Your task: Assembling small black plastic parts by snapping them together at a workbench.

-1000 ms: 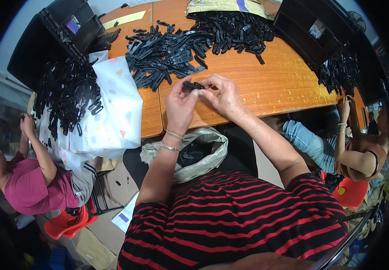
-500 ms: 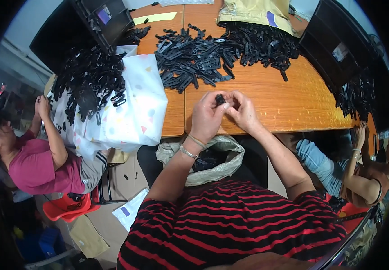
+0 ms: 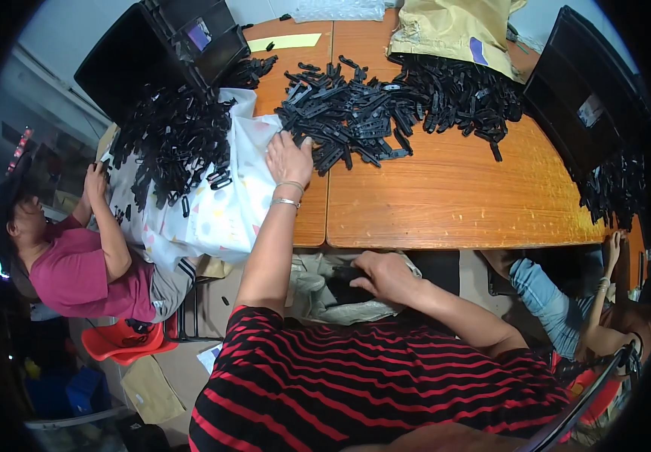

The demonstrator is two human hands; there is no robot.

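My left hand (image 3: 289, 160) lies palm down with its fingers stretched out, at the left edge of a heap of slim black plastic parts (image 3: 348, 113) on the table. It is over the edge of a white patterned plastic sheet (image 3: 254, 173). No part shows in its fingers. My right hand (image 3: 387, 276) is below the table edge, over the mouth of a pale woven sack (image 3: 306, 290) in my lap. Its thumb and fingers are apart; a dark shape beside the fingertips blends into the sack's dark inside.
Black clips (image 3: 171, 143) are heaped on the sheet at left, beside a black bin (image 3: 126, 64). A brown paper bag (image 3: 446, 30) and another black bin (image 3: 585, 90) stand at the back and right. Co-workers sit left (image 3: 92, 264) and right (image 3: 604, 309).
My hands were together over the table, holding a small black part. They have separated: the left went forward and left to the heap, the right down to the sack. The view has shifted slightly.
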